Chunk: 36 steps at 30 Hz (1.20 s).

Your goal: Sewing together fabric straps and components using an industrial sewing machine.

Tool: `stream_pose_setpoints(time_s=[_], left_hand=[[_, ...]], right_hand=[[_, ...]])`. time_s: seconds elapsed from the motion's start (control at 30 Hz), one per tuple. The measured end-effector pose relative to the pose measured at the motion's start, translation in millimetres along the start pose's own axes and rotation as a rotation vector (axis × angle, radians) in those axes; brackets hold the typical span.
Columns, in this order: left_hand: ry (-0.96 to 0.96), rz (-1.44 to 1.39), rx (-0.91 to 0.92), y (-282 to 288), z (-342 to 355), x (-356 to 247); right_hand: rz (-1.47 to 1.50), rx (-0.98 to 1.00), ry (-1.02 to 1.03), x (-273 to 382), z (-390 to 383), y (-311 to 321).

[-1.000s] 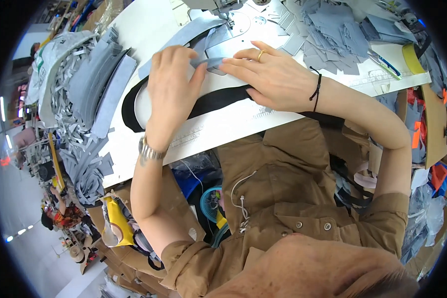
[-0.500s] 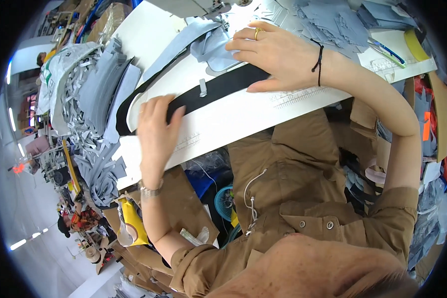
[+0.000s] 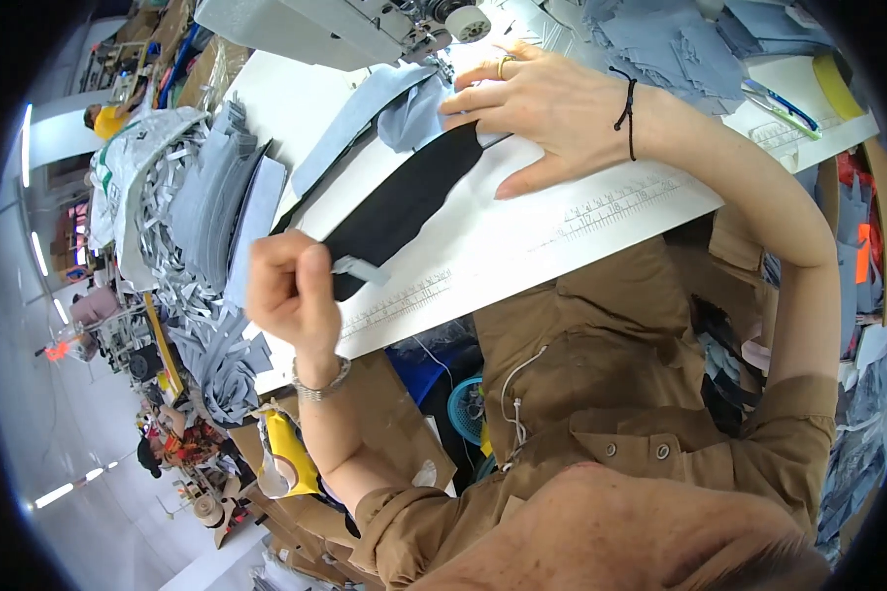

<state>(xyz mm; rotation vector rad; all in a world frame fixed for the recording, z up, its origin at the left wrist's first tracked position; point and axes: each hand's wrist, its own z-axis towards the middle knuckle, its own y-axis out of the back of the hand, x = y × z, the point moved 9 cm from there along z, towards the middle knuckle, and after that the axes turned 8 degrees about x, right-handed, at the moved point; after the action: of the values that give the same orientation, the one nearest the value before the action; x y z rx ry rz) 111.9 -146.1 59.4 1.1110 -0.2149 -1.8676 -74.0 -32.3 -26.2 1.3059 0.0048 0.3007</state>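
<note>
Black fabric strip [image 3: 404, 209] slanting near-left to far-right; left hand [image 3: 291, 291] curled at its near end, grip unclear; right hand [image 3: 554, 110] spread flat by the far end.

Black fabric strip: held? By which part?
Can't tell whether the black fabric strip is held: the left hand curls by its lower end, the right hand spreads at its upper.

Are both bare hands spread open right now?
No, the right hand is spread, but the left hand is curled, by the long black fabric strip.
</note>
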Motion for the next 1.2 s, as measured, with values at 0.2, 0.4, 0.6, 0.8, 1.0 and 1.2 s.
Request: stream_pose_setpoints(time_s=[0.2, 0.4, 0.6, 0.8, 1.0, 1.2], left_hand=[[0.107, 0.502, 0.416, -42.9, 52.8, 56.3], [-0.281, 0.777, 0.454, -87.6, 51.8, 48.8], [-0.358, 0.605, 0.478, -117.8, 36.4, 20.7], [-0.351, 0.519, 0.541, -128.1, 19.8, 13.6], [-0.064, 0.265, 0.507, -113.8, 20.9, 27.6], [0.026, 0.147, 0.308, -80.2, 61.7, 25.3]], right_hand=[[-0.069, 0.085, -0.007, 3.4, -2.5, -10.8], [-0.043, 0.035, 0.007, 1.3, -5.4, -6.4], [-0.029, 0.002, 0.010, -2.5, -6.6, -3.9], [0.003, -0.023, 0.022, -3.8, -8.6, 0.2], [0.001, -0.030, -0.013, -6.9, -10.7, 3.2], [-0.004, 0.032, -0.010, -4.3, -5.7, -2.8]])
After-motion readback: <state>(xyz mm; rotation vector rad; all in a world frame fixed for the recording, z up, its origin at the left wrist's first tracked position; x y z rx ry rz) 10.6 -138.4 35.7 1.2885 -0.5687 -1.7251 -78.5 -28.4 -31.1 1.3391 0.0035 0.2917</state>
